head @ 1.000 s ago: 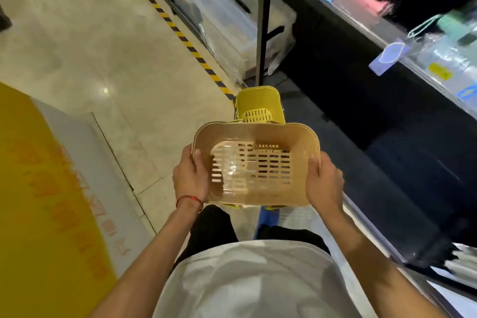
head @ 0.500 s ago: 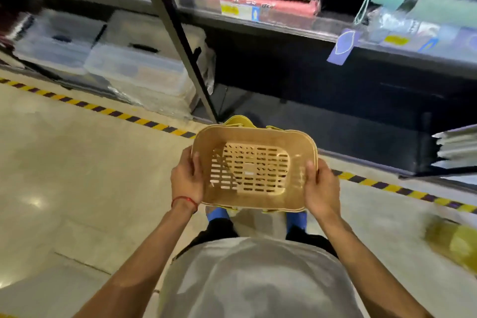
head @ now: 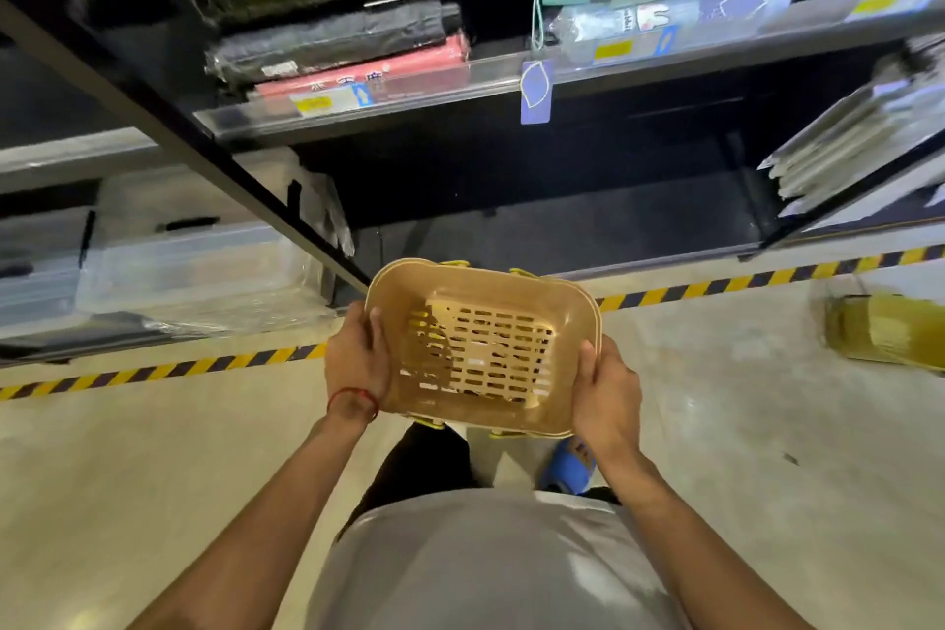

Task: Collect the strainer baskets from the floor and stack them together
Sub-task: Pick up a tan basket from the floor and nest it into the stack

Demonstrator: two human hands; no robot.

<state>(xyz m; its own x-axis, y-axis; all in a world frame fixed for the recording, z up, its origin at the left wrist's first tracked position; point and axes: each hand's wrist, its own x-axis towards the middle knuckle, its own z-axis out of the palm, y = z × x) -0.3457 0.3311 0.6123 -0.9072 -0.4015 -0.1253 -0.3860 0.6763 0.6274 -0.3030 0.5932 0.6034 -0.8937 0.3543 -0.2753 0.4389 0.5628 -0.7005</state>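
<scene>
Clear plastic storage boxes (head: 194, 271) sit under the dark shelf (head: 460, 82) at far left. The left hand (head: 355, 363), its fingers clamped on the left rim, grips a beige slotted plastic strainer basket (head: 480, 348). The basket is held above the pale floor (head: 153, 476) before the waist, with yellow basket edges (head: 452, 264) peeking out beneath it. The right hand (head: 608, 399) has its fingers clamped on the right rim. Far right, a blurred yellow object (head: 879, 333) lies on the floor.

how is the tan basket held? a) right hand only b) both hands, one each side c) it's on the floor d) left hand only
b: the left hand and right hand each hold one side of the tan basket.
</scene>
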